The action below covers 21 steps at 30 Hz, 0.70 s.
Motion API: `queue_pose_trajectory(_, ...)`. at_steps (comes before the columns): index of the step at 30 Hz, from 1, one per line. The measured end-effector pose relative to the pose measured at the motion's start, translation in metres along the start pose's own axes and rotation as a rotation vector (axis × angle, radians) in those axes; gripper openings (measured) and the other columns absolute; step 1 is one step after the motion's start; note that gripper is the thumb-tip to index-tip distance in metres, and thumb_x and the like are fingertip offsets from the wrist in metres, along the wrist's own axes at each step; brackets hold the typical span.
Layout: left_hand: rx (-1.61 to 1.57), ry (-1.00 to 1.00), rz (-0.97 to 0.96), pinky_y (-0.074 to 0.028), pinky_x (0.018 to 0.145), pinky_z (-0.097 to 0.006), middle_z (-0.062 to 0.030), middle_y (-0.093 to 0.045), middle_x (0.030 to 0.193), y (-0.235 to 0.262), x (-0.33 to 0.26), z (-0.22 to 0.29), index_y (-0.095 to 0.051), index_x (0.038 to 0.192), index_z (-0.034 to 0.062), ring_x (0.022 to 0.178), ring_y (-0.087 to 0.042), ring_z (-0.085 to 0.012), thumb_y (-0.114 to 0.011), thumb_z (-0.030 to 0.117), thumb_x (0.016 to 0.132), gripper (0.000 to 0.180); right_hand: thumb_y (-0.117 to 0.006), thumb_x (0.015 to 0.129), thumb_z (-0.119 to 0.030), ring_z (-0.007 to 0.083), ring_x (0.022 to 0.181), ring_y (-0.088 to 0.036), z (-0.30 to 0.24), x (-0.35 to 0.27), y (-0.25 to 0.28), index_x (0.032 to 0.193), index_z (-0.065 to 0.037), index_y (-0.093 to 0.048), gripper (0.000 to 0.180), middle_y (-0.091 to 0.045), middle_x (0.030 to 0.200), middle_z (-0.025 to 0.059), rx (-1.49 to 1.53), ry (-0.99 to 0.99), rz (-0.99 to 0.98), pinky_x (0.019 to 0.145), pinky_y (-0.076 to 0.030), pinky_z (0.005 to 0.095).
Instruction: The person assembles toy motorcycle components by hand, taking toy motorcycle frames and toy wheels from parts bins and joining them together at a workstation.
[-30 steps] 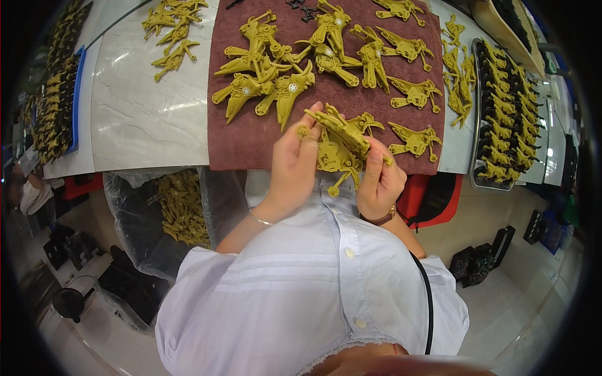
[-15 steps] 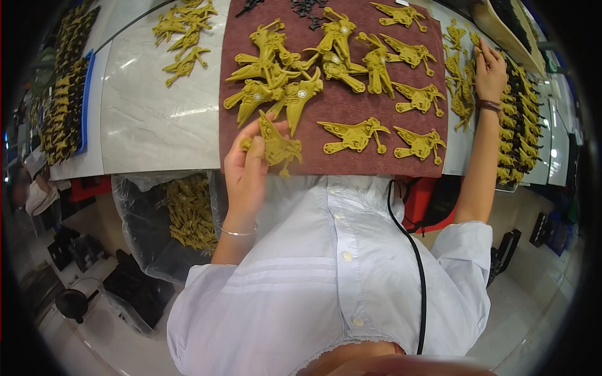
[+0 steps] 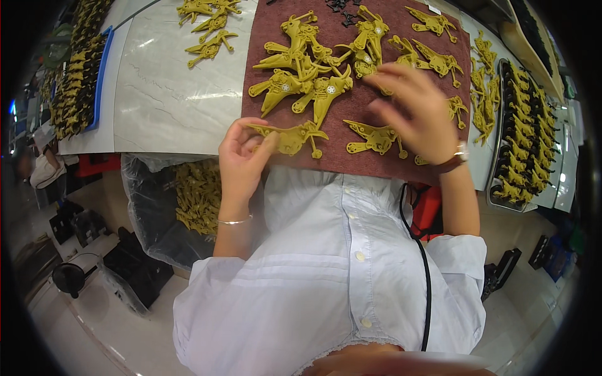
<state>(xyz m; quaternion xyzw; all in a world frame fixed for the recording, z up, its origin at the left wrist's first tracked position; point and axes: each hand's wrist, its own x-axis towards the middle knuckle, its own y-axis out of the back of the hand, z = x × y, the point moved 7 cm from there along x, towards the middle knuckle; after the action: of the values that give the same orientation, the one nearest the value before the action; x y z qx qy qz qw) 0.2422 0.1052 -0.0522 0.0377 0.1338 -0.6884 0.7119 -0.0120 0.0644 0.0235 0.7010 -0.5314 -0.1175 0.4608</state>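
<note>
My left hand (image 3: 243,156) pinches an olive-yellow plastic part (image 3: 290,139) between thumb and fingers, at the near edge of a reddish-brown mat (image 3: 338,164). The part is flat and pointed, with a thin curved arm. My right hand (image 3: 417,109), blurred, hangs over the right of the mat with thumb and fingers apart and nothing visible between them. Under it lies a similar single part (image 3: 375,136), partly covered. Farther up are several assembled yellow pieces (image 3: 331,89) with white star marks, in a cluster, and more single parts (image 3: 433,22) along the right.
Loose yellow parts (image 3: 483,81) lie right of the mat, beside a tray of yellow-and-black pieces (image 3: 523,138). More parts (image 3: 210,49) rest on the pale tabletop (image 3: 169,94). Left stand a blue-edged tray (image 3: 99,88) and, below the table, a plastic-lined bin (image 3: 147,207).
My right hand has come from the loose parts on the far right to over the mat, its fingers parting. My left hand has turned the part it holds. The view has shifted slightly.
</note>
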Motion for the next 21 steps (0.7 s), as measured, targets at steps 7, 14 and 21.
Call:
queue_pose_trajectory(7,1.001,-0.482,0.22,-0.045,0.08,-0.035,-0.0074,-0.06,0.102,-0.006,0.0,0.038,-0.059,0.11,0.0047,0.093,-0.057,-0.0209,-0.077,0.014,0.072,0.043,-0.063,0.069,-0.004,0.032,0.109,-0.052,-0.044,0.011,-0.06,0.109,-0.013,-0.064,0.041,-0.049,0.126,0.0144,-0.27,0.238,-0.076,0.09,-0.044,0.0407)
queue_pose_trajectory(14,1.084,-0.514,0.13,-0.036,0.09,-0.038,-0.006,-0.059,0.104,-0.013,0.003,0.037,-0.061,0.108,0.0106,0.101,-0.052,-0.0252,-0.073,0.019,0.072,0.039,-0.06,0.074,-0.011,0.0259,0.106,-0.055,-0.04,0.011,-0.053,0.109,-0.012,-0.061,0.035,-0.056,0.117,0.0088,-0.336,0.353,-0.048,0.089,-0.044,0.0395)
queue_pose_trajectory(21,1.099,-0.603,0.169,-0.037,0.089,-0.037,-0.006,-0.06,0.107,-0.022,0.013,0.046,-0.061,0.107,0.0086,0.1,-0.055,-0.0248,-0.073,0.018,0.073,0.037,-0.066,0.067,0.002,0.0291,0.098,-0.06,-0.03,0.017,-0.034,0.108,-0.006,-0.06,0.043,-0.061,0.106,0.0086,-0.107,0.311,0.132,0.082,-0.049,0.0378)
